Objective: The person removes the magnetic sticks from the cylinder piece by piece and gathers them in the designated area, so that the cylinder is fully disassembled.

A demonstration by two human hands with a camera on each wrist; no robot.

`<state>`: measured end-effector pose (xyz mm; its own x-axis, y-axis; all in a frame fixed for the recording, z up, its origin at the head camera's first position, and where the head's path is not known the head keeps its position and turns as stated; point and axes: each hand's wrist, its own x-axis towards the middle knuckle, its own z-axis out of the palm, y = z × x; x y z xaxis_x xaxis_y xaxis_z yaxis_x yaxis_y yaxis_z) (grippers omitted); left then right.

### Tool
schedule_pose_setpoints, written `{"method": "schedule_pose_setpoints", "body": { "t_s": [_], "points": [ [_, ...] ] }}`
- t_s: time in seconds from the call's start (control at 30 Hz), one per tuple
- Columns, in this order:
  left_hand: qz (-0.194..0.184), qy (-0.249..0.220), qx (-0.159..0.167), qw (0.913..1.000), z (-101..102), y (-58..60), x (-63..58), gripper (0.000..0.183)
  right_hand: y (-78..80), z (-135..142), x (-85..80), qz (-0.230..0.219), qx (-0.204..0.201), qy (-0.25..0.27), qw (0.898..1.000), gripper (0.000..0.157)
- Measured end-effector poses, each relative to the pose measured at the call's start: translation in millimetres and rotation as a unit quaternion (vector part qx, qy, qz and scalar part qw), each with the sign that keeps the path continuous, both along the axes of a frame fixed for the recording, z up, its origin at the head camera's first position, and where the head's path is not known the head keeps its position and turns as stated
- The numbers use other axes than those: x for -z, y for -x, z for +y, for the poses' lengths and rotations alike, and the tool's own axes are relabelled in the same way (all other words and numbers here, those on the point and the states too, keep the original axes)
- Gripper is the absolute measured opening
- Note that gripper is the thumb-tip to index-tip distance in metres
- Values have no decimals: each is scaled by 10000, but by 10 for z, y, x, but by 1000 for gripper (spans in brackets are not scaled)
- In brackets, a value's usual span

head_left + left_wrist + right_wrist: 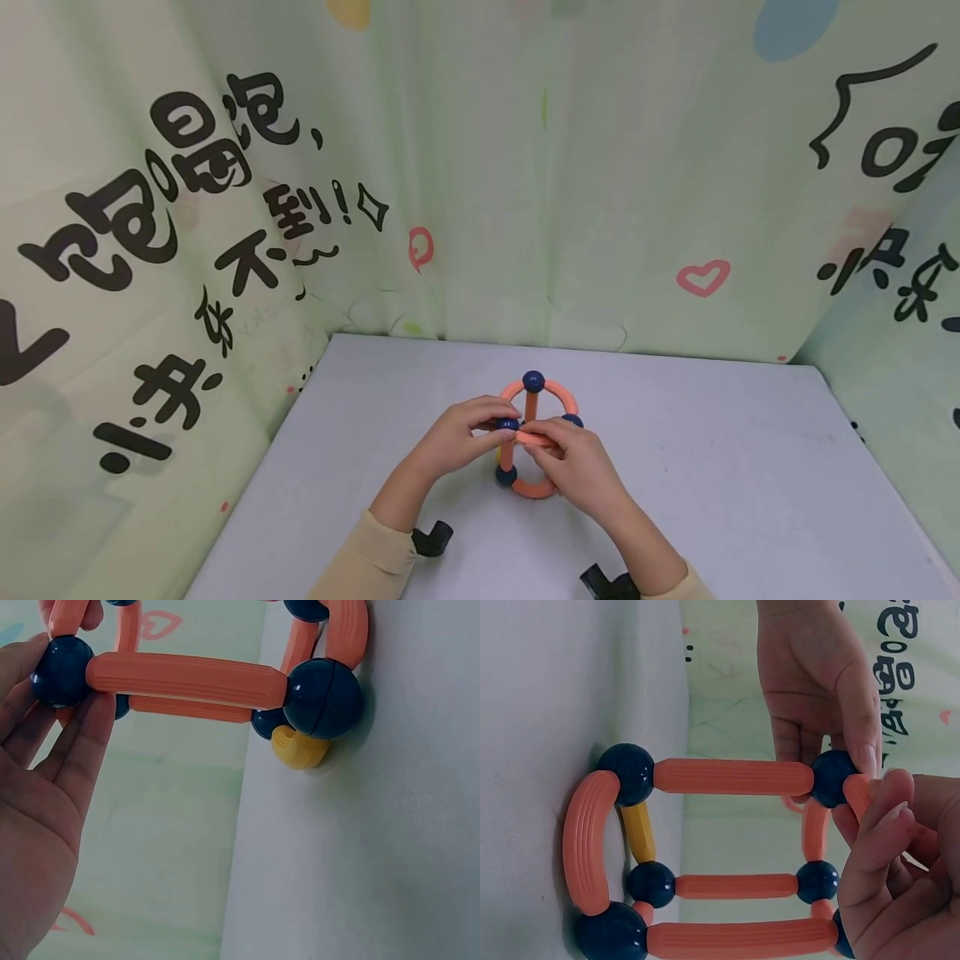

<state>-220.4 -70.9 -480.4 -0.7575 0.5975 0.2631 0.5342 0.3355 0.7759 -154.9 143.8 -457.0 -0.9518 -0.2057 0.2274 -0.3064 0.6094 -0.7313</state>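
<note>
A frame of orange magnetic rods and dark blue balls stands on the table, with straight uprights (733, 777) between a lower and an upper ring. My left hand (456, 440) pinches an upper blue ball (61, 671) between thumb and fingers at the near left corner. At that same ball, my right hand (583, 467) pinches a short curved orange rod (857, 796), its end right against the ball. The right fingers cover the rod's other end. Low in the frame, a yellow rod (637, 831) joins two bottom balls.
The white table (720, 483) extends around the frame on all sides. Pale green printed curtains (600, 167) hang behind it and at both sides. Black wrist mounts (433, 540) show at both forearms.
</note>
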Motion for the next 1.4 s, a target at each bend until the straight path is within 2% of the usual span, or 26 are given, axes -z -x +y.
{"method": "schedule_pose_setpoints", "body": {
  "t_s": [0.53,0.77,1.0,1.23,1.4],
  "points": [
    [-124,-45,-58,9999,-39,-10,-31,34,16,51,50,-228,-258,159,9993,17],
    [-200,-46,-82,9998,-43,-21,-40,31,6,69,37,10,-309,-379,9988,18],
    [-254,-5,-115,9996,-37,-15,-24,32,3,102,54,373,-461,-958,9936,21],
    [-209,5,-124,9997,-41,-13,-19,32,-4,153,80,626,-644,-1204,9887,24],
    [-153,-26,-103,9998,-38,-10,-3,32,-23,200,63,681,-679,-1092,9894,29]
  ]
}}
